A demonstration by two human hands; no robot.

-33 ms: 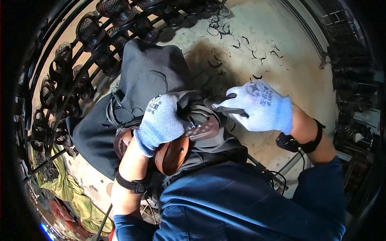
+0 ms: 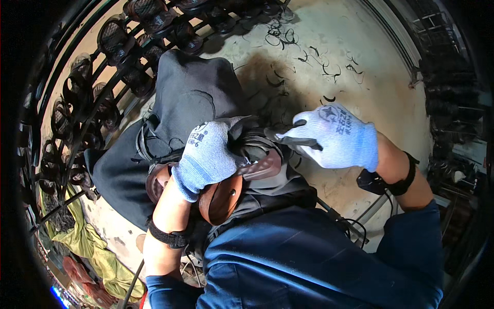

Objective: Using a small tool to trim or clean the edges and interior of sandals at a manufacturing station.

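Shoes (image 2: 110, 38) line the rack (image 2: 77, 98) along the far left, brown and dark pairs set in rows between its black bars, curving round to the far middle. Near left, below the rack, a crumpled yellow-green cloth (image 2: 98, 257) lies on the floor.

Your left hand (image 2: 206, 154), in a pale blue knit glove, is curled down over the top of a brown leather sandal (image 2: 242, 175) in your lap, fingers closed on it and pressing it against the dark cloth (image 2: 185, 98) that covers your knee. The sandal sits just in front of your blue shirt, its sole facing you, with a round brown heel part (image 2: 221, 198) hanging below your palm. A black band (image 2: 170, 238) wraps your left wrist.

Right of the sandal and touching its edge, your right hand (image 2: 337, 136), gloved the same, is closed around a thin dark strip (image 2: 293, 136); your fingertips pinch it where it meets the sandal's rim. Whether it is a blade or a sliver of trimmed material, you cannot tell from here. A black watch (image 2: 375, 180) sits on your right wrist.

Beyond both hands, dark curled shavings (image 2: 280, 36) lie scattered over the pale concrete floor (image 2: 360, 67). At the far right, stacked dark goods (image 2: 447, 87) stand along the edge, too dim to make out.
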